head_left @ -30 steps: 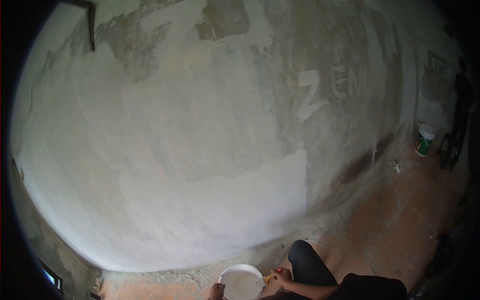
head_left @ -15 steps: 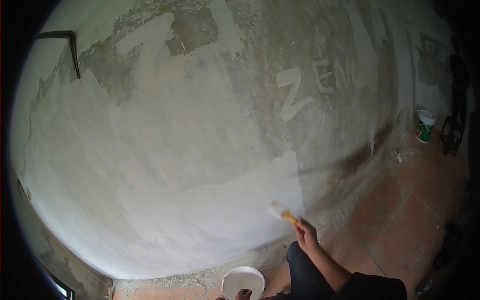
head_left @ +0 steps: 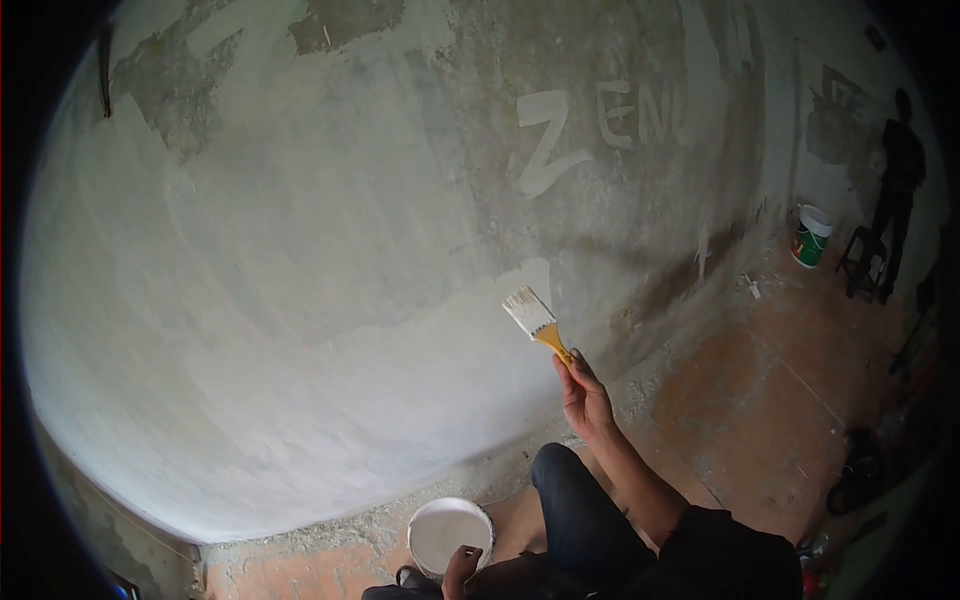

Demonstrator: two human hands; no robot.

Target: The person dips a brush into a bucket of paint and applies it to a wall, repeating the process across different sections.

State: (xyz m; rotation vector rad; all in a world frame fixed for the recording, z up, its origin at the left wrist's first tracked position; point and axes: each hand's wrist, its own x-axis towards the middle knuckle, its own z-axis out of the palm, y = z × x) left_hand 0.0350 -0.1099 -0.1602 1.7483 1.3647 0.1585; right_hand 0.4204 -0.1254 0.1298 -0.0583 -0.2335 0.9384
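Observation:
My right hand (head_left: 583, 393) grips the yellow handle of a wide paintbrush (head_left: 532, 313), its pale, paint-coated bristles pointing up and left in front of the wall. Below, my left hand (head_left: 463, 563) is closed at the near rim of a white bucket (head_left: 413, 527); it looks to be holding the rim. The wall (head_left: 300, 290) carries a whitish coat over its lower left part, with rough grey patches above and painted pale letters to the right.
Plaster debris lies on the reddish floor (head_left: 740, 400) along the wall's foot. At the far right a person (head_left: 900, 170) in dark clothes stands by a dark stool (head_left: 862, 262), near a green and white paint bucket (head_left: 811, 240). Dark items lie at the right edge.
The brush and my right hand have moved up, with the bristles now seen broadside. My view has shifted, bringing more of the bucket, my left hand and the far person into sight.

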